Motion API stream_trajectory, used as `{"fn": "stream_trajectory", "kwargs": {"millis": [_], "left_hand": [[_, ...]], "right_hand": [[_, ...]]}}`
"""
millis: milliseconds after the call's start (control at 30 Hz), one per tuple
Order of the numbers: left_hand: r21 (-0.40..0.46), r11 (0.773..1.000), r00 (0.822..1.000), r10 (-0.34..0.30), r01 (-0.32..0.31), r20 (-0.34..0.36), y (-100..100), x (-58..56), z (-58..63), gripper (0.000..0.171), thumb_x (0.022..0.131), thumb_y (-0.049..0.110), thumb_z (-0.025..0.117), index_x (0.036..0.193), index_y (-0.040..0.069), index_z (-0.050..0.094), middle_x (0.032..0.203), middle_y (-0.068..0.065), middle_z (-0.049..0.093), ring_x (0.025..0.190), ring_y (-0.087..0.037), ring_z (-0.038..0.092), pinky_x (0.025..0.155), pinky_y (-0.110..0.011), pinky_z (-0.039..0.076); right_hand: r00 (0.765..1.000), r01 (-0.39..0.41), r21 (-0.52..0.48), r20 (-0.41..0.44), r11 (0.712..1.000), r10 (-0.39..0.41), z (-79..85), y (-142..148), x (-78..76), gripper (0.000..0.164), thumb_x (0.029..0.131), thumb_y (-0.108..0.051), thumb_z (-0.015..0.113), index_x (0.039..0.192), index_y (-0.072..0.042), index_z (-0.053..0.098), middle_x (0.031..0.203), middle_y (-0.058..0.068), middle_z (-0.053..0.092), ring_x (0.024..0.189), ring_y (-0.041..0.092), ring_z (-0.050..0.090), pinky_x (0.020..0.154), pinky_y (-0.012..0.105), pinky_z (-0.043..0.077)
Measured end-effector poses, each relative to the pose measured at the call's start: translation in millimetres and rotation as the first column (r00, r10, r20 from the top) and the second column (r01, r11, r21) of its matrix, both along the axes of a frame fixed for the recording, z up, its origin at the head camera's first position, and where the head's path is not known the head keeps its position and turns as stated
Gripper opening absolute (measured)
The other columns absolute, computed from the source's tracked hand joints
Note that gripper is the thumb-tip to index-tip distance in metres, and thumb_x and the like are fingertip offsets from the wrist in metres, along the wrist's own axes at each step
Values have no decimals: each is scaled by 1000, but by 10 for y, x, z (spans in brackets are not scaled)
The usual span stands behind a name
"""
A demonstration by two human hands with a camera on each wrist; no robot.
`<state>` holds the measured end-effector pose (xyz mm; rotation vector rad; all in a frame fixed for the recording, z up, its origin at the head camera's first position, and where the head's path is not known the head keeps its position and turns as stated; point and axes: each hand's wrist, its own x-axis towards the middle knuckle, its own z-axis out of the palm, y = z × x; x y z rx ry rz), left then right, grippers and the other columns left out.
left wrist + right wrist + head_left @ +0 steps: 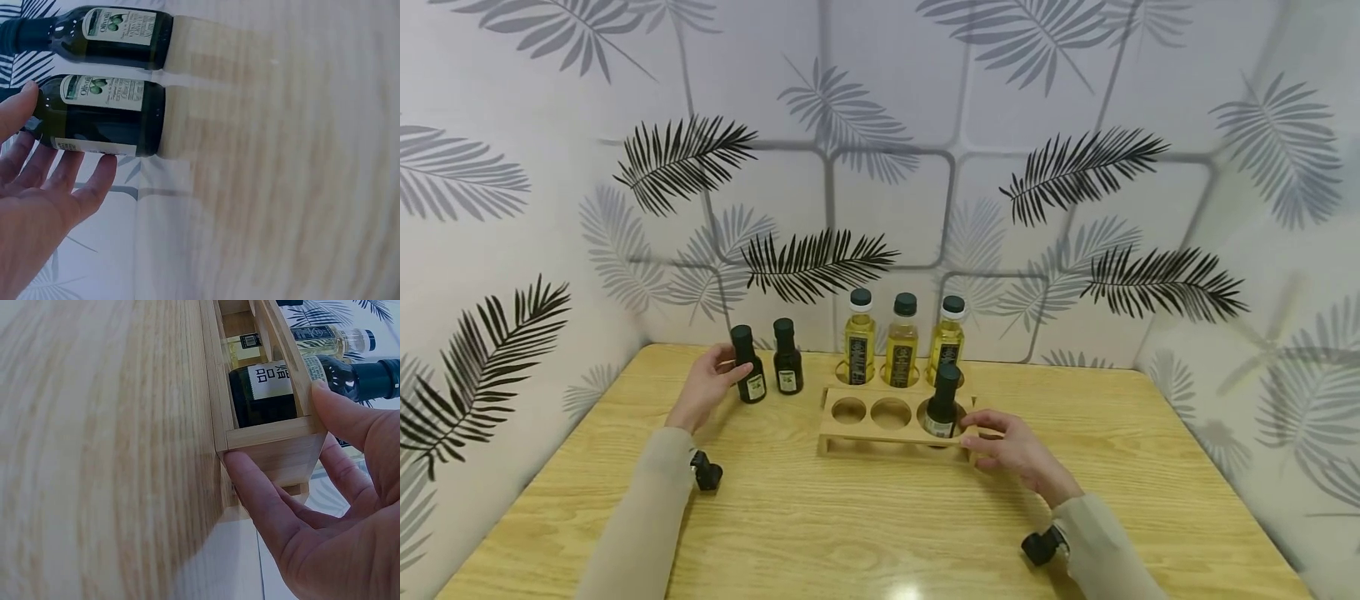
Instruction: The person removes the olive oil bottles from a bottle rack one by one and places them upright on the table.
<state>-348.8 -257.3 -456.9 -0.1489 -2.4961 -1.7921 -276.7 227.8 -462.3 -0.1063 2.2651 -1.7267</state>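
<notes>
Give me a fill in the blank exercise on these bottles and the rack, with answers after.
Going by the head view:
1. The back row of the wooden rack holds ____ yellow oil bottles.
2. The dark oil bottle in the front row stands in the ____ hole.
3. The left hand holds the ____ of two dark oil bottles outside the rack.

Missing words: three; rightmost; left one.

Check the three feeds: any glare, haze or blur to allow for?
Head view: small bright glare on the tabletop, bottom edge; left wrist view: dim, tabletop grain soft, but label text on the dark bottle in the left hand partly legible; right wrist view: tabletop pale at upper left, edges of the wooden rack clear.
</notes>
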Motion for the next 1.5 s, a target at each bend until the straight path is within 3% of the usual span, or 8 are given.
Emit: {"fn": "stream_trajectory", "kwargs": {"millis": [333, 600, 867, 1100, 1500], "left_hand": [[50, 999, 999, -23, 21, 38, -53, -42, 4, 61, 103, 22, 54, 154, 4, 27, 155, -24, 28, 140, -42, 33, 114, -53, 34], [52, 998, 999, -37, 36, 18, -58, -93, -8, 59, 104, 21, 50, 155, 5, 26, 157, -22, 27, 142, -41, 32, 115, -51, 33], [27, 997, 998, -69, 68, 13, -108, -145, -8, 57, 105, 21, 48, 155, 4, 27, 158, -23, 26, 143, -42, 31, 115, -54, 31], [6, 992, 992, -127, 127, 16, -185, -201, -51, 62, 105, 21, 47, 157, 2, 17, 159, -26, 21, 143, -45, 28, 113, -57, 33], [-34, 985, 985, -167, 169, 54, -232, -185, 1, 68, 106, 23, 45, 158, 2, 6, 161, -26, 12, 146, -45, 20, 112, -58, 32]], "right_hand": [[1000, 2, 17, -2, 1000, -2, 13, -18, 9, 42, 92, -22, 71, 127, -4, 60, 146, 15, 44, 127, 31, 52, 84, 41, 58], [1000, 9, 28, 1, 1000, -9, 28, -19, 5, 41, 92, -21, 70, 127, -4, 60, 144, 15, 46, 123, 29, 53, 82, 39, 58], [1000, 10, 20, 1, 1000, -10, 35, -16, 11, 42, 92, -22, 71, 128, -4, 60, 146, 15, 45, 128, 32, 51, 85, 42, 58], [1000, 12, 9, -4, 1000, -12, 23, -5, 17, 42, 91, -21, 71, 128, -3, 60, 143, 16, 48, 131, 36, 48, 84, 40, 58], [1000, 18, 18, -1, 1000, -18, 15, -23, 19, 40, 92, -20, 70, 127, -4, 60, 143, 15, 48, 127, 31, 52, 84, 40, 57]]}}
